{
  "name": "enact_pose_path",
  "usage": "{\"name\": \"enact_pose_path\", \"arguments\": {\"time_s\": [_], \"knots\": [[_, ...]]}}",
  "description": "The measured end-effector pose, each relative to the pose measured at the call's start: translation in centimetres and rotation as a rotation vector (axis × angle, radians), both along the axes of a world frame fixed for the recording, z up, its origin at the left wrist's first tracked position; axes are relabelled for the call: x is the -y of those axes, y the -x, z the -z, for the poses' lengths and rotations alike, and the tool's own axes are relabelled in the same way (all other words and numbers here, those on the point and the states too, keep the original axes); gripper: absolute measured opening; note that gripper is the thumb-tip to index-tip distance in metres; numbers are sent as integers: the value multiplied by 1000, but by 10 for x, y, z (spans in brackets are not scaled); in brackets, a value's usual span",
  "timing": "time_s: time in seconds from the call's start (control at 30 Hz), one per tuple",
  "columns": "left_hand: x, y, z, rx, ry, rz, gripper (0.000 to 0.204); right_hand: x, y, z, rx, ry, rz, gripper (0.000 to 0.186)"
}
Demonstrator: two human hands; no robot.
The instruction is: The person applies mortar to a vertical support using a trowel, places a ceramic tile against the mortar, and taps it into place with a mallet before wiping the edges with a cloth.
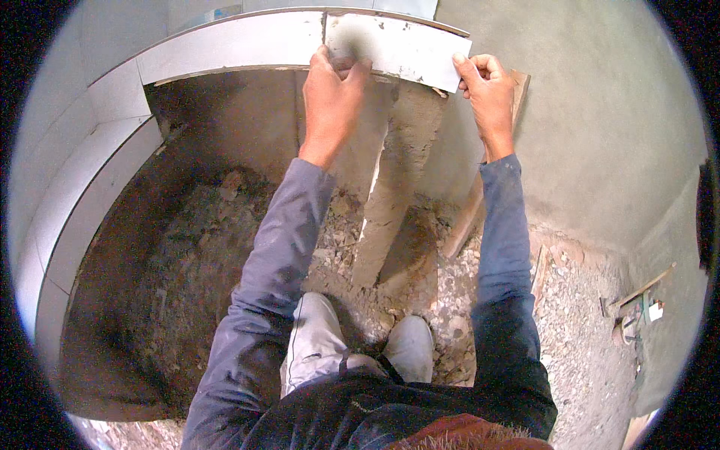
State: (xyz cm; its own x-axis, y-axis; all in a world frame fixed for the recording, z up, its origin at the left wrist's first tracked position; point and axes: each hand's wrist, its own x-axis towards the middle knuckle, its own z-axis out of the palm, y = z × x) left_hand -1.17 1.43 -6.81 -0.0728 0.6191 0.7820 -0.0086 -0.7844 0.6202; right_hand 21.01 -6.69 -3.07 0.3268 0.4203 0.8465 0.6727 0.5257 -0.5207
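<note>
A short white tile strip (409,49) with speckles of grime forms the right end of a row of white tiles (225,45) along the top edge of a ledge. My right hand (487,97) pinches the strip's right end, thumb on its face. My left hand (334,101) has its fingers curled at the strip's lower left edge, near the joint with the neighbouring tile. A soft blurred patch lies over the tile just above my left fingers and hides some detail there.
Curved-looking tiled ledge (97,172) on the left; plastered wall (592,135) on the right. A mortar-covered post (394,187) and leaning plank (465,225) stand below. My shoes (409,349) are on rubble ground (187,277). Sticks and small items (637,315) sit at far right.
</note>
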Motion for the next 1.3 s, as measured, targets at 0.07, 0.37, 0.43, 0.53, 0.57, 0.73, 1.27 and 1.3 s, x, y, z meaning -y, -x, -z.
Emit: {"name": "enact_pose_path", "arguments": {"time_s": [0.07, 0.37, 0.43, 0.53, 0.57, 0.73, 1.27, 1.3], "knots": [[7, 6, 4, -192, -144, -273, 71, -2, 0, 0, 27, -26, 29, 32], [-24, 1, -28, -622, -900, -718, 74, -6, 7, -2, 80, -56, 158, 36], [-32, -2, -31, -775, -817, -638, 89, -8, 7, -2, 75, -65, 152, 36], [-32, -5, -30, -758, -840, -647, 87, -10, 4, 1, 72, -93, 153, 36], [-34, -4, -30, -764, -844, -669, 87, -9, 6, -1, 79, -100, 151, 36], [-40, -7, -32, -737, -878, -714, 90, -7, 9, -1, 75, -107, 154, 36], [-29, -28, -8, -433, -845, -708, 84, 168, -82, 361, 128, 768, 562, 39], [-24, -39, -3, -416, -801, -715, 83, 211, -101, 446, 92, 912, 630, 47]]}}
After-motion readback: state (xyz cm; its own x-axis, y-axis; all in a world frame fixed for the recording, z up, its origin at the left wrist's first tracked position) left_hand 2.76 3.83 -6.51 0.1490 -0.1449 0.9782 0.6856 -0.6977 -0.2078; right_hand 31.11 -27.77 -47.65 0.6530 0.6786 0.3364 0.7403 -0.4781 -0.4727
